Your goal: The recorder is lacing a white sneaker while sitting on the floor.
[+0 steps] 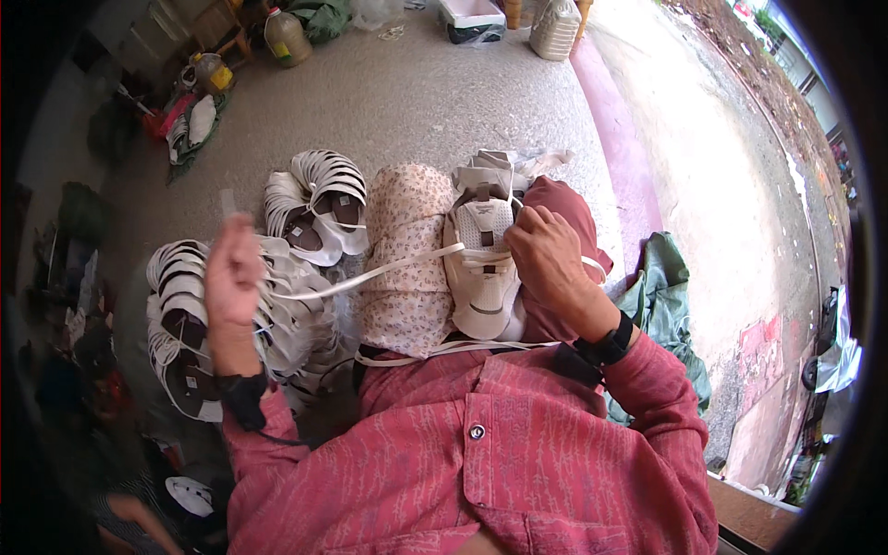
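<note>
A white and beige shoe upper point(486, 273) with dark inner parts lies across my lap, over the floral fabric point(407, 254) and the dark red fabric point(564, 217). A white shoelace point(398, 268) stretches from its left side across the floral fabric towards my left hand point(234, 273). That hand is raised, blurred and curled, with a pale strip showing above its fingertips. At the upper's right edge, my right hand point(548, 250) has its fingers closed on lace; a white loop shows beyond it near the dark red fabric. Its fingertips are partly hidden.
Stacked white shoe uppers point(314, 199) and a larger pile point(180, 296) stand on the left. Green sheeting point(657, 287) lies at my right. Jugs point(287, 37) and a white box point(472, 18) stand at the back. Another person's arm point(139, 518) shows at lower left.
</note>
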Demonstrator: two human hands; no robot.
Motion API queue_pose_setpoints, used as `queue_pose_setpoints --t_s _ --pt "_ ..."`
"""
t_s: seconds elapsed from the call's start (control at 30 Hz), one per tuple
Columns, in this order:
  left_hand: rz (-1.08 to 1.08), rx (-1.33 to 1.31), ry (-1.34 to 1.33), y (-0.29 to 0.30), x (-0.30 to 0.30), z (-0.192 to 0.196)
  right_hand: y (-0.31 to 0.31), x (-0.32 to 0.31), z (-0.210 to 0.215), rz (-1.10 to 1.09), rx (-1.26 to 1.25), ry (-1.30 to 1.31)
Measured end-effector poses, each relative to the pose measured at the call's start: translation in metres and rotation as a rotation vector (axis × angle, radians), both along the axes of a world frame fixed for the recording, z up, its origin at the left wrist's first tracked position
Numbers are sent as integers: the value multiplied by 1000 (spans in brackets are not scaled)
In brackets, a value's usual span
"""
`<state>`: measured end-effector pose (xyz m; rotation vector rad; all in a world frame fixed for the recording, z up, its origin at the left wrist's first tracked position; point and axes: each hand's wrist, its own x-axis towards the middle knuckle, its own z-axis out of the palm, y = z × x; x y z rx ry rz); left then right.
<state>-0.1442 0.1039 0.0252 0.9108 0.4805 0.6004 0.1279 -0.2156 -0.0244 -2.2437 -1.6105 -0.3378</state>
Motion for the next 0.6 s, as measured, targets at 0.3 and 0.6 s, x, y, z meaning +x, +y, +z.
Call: queue_pose_setpoints --t_s 0.3,0.6 --pt "-520 336 275 -135 134 -52 6 5 -8 -14 131 598" --pt "-232 1166 527 -162 157 -67 6 14 -3 63 39 583"
